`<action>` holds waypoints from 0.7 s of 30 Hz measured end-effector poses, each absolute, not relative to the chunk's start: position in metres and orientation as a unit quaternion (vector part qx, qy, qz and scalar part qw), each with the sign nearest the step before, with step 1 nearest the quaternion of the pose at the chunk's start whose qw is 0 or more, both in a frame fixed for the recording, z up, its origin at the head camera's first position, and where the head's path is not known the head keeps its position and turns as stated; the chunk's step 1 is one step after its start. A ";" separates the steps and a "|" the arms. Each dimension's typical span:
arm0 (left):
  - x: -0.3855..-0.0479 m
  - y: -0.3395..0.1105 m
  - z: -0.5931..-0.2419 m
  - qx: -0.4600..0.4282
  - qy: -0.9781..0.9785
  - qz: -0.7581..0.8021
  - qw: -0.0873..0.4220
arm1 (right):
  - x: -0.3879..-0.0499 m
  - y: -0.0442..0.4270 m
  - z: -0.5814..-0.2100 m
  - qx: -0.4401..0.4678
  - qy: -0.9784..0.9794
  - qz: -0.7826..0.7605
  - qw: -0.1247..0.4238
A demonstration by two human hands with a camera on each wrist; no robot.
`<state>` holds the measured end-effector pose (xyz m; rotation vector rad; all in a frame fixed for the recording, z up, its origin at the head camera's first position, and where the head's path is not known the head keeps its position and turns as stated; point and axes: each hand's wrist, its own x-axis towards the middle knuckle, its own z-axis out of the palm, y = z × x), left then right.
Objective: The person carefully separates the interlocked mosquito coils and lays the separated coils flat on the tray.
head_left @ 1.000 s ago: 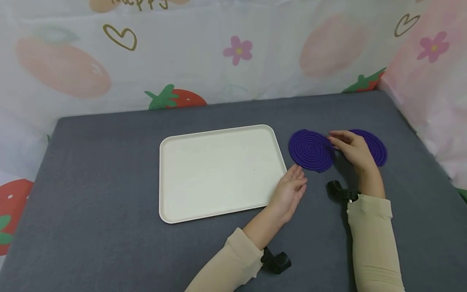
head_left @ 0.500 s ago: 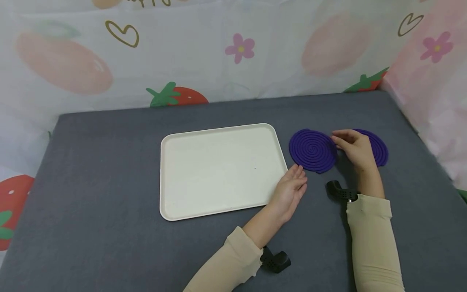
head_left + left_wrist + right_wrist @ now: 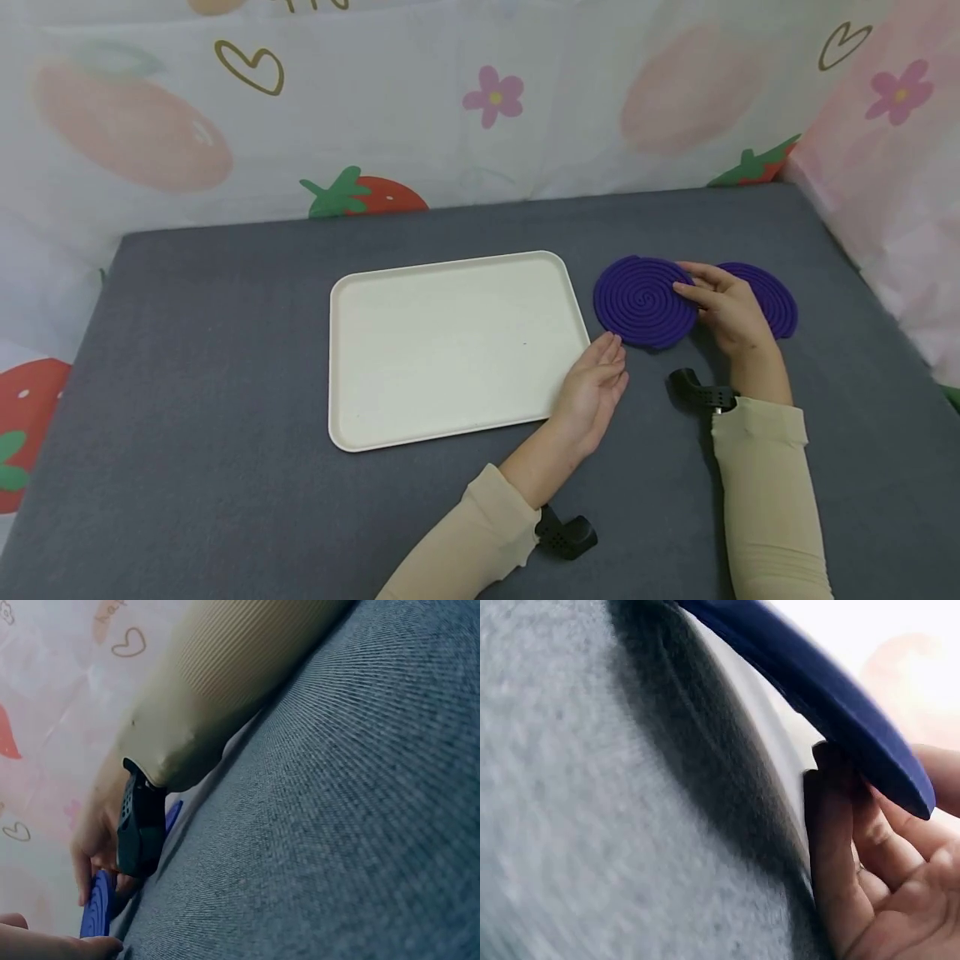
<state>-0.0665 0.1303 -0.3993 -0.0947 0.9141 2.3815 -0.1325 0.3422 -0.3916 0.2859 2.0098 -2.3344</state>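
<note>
My right hand (image 3: 737, 317) pinches the right edge of a purple spiral coaster (image 3: 643, 302), thumb on top and fingers beneath. In the right wrist view the coaster (image 3: 832, 697) is tilted, that edge raised off the grey cloth. My left hand (image 3: 588, 392) has its fingers extended by the coaster's lower left edge; whether they touch it I cannot tell. Low in the left wrist view, part of the left hand (image 3: 37, 941) shows beside the coaster (image 3: 97, 904). A second purple spiral coaster (image 3: 772, 300) lies behind the right hand, which partly covers it.
A cream rectangular tray (image 3: 450, 350) lies left of the coasters, its right edge close to the left hand. Grey cloth (image 3: 210, 417) covers the table. A printed fabric backdrop (image 3: 562, 125) stands along the back and sides.
The right thumb has come over the near coaster's edge and the right hand now grips it. That coaster's edge has risen slightly. The left hand has hardly moved.
</note>
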 end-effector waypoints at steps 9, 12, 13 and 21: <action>-0.066 0.131 -0.401 -0.031 0.356 0.890 0.282 | -0.128 0.342 -0.381 0.054 0.580 -0.813 0.009; -0.067 0.131 -0.401 -0.029 0.367 0.886 0.283 | -0.125 0.343 -0.376 0.039 0.543 -0.839 0.008; -0.067 0.130 -0.402 -0.029 0.370 0.884 0.284 | -0.125 0.343 -0.375 0.035 0.535 -0.844 0.008; -0.068 0.128 -0.402 -0.002 0.367 0.885 0.287 | -0.125 0.334 -0.370 -0.003 0.545 -0.838 0.036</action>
